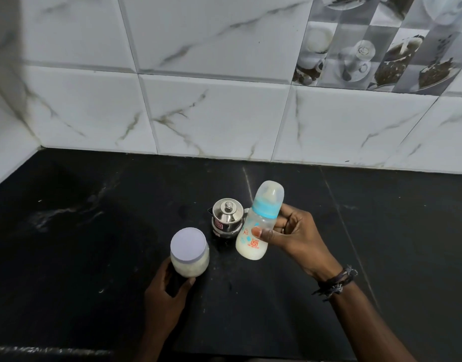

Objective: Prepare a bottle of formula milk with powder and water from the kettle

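Note:
My right hand (295, 231) grips a baby bottle (261, 220) above the black counter, thumb on its front. The bottle is tilted, with a blue collar, a clear cap over the teat and white milk in its lower part. My left hand (167, 288) holds a clear jar of white powder (190, 253) from below and the left; the jar has a pale lilac lid on. A small steel kettle (227, 218) with a knobbed lid stands on the counter just behind the jar and left of the bottle.
The black stone counter (381, 231) runs back to a white marble-look tiled wall (211, 113). The wall also turns along the left side. A patterned grey tile panel (381, 43) is at the upper right.

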